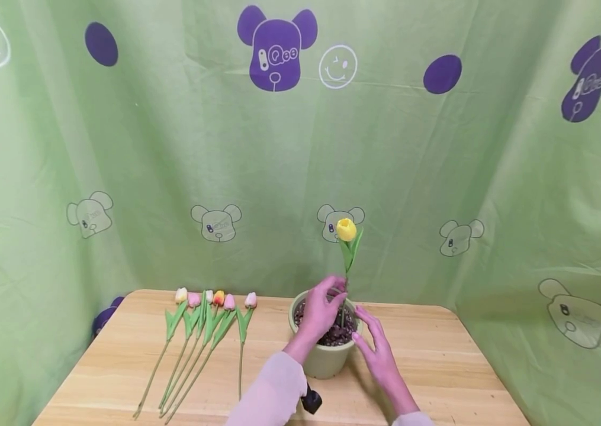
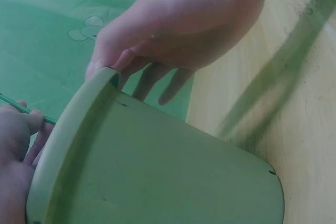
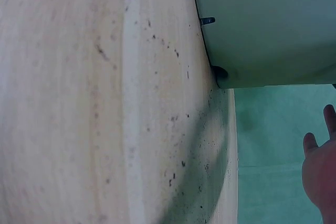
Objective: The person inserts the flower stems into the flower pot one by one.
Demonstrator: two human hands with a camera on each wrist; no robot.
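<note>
A yellow tulip (image 1: 346, 229) with green leaves stands nearly upright over a pale green flowerpot (image 1: 324, 362). Its thin stem reaches down to the dark, crumbly filling (image 1: 334, 338) in the pot. My left hand (image 1: 323, 310) pinches this stem above the pot; in the left wrist view part of the left hand (image 2: 16, 140) shows behind the rim with the green stem. At the pot's right side, my right hand (image 1: 377, 349) touches the rim with thumb and fingertips. The left wrist view shows the right hand (image 2: 178, 30) with several fingers extended outside the pot (image 2: 157, 166).
Several tulips, among them a pink tulip (image 1: 229, 302) and an orange-red tulip (image 1: 218, 297), lie on the wooden table (image 1: 439, 367) left of the pot. A small black object (image 1: 311, 400) is by the left sleeve. Green printed curtain (image 1: 279, 148) surrounds the table.
</note>
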